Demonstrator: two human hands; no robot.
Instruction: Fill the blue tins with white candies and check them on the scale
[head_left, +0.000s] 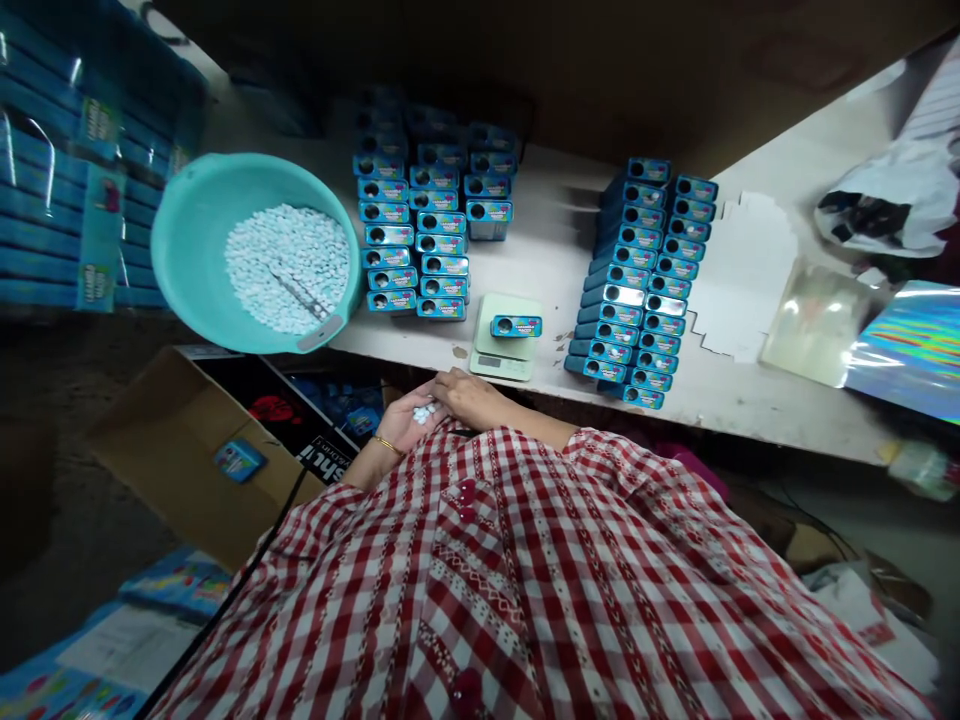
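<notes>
My left hand [405, 424] is palm up and cupped, with a gold bangle at the wrist, and holds a small heap of pale candies [424, 412]. Over its fingertips lies my right hand [471, 397], fingers curled together at the edge of the candies; whether anything is pinched there is hidden. Just beyond the hands, a pale green digital scale [501, 366] stands at the table's front edge. One small blue tin [516, 327] rests on its platform. A turquoise tub [180, 250] to the left contains many similar pale candies [281, 250] and a dark utensil.
Rows of blue tins [442, 265] stand left of the scale, with more rows [622, 270] on the right. Wrapped stacks [45, 200] fill the far left. Below the tub is an open cardboard box [180, 440]. White card [742, 280] and shiny sheets [911, 345] lie right.
</notes>
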